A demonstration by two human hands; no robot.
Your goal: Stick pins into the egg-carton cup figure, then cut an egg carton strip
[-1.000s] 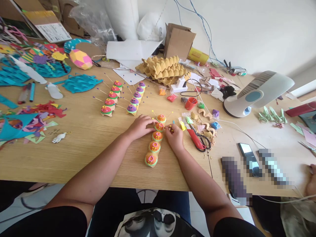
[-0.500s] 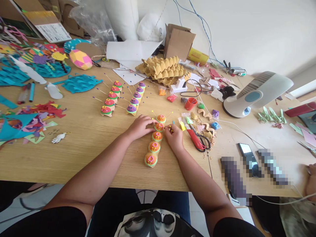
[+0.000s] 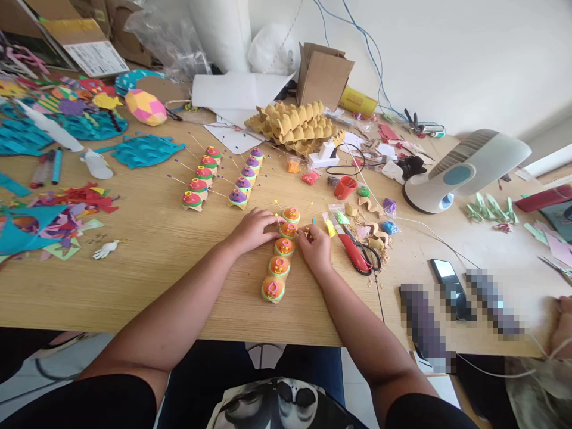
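An egg-carton caterpillar [image 3: 280,266] lies lengthwise before me, its domes coated in orange clay with green rims and pink and yellow bits. Thin yellow-tipped sticks rise from its far end. My left hand [image 3: 257,231] steadies its left side, thumb and fingers closed against the second dome. Opposite, my right hand [image 3: 316,245] pinches close to that same dome; small yellow specks show at the fingers, but what they grip is too small to make out. Beyond stand a red-topped caterpillar [image 3: 204,173] and a purple-topped caterpillar [image 3: 243,183], both bristling with dark-tipped sticks.
Red-and-black scissors [image 3: 355,253] lie right of my hand, among clay packets and carton scraps. Farther back are a red cup [image 3: 345,187], stacked egg cartons [image 3: 292,127] and a white fan [image 3: 469,170]. Paper scraps [image 3: 83,214] cover the left. Another person's hand [image 3: 563,325] rests at the right edge.
My hands and the orange caterpillar look almost the same. At the right edge, the other person's hand and the white cable beside it have shifted slightly.
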